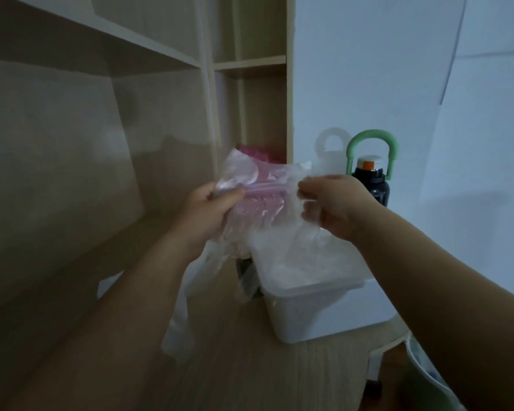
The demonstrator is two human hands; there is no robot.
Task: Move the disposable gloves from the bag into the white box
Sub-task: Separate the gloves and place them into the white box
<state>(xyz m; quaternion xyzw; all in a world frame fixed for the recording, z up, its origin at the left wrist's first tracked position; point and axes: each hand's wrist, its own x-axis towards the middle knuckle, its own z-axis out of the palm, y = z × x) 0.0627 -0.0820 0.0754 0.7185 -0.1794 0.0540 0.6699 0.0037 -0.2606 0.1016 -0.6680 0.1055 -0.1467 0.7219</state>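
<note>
We grip the pink-zip bag (258, 185) at its edge with our left hand (211, 209) | our right hand (333, 203) pinches the clear gloves (282, 232) | they hang above the white box (315, 310) on the table (220, 366) | dark bottle (371, 188) behind

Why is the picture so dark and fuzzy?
Head view: the light is dim, so the shelves look grey; the bag in the left hand and the gloves in the right hand look soft and blurry; the wide lens bends the shelf edges.
</note>
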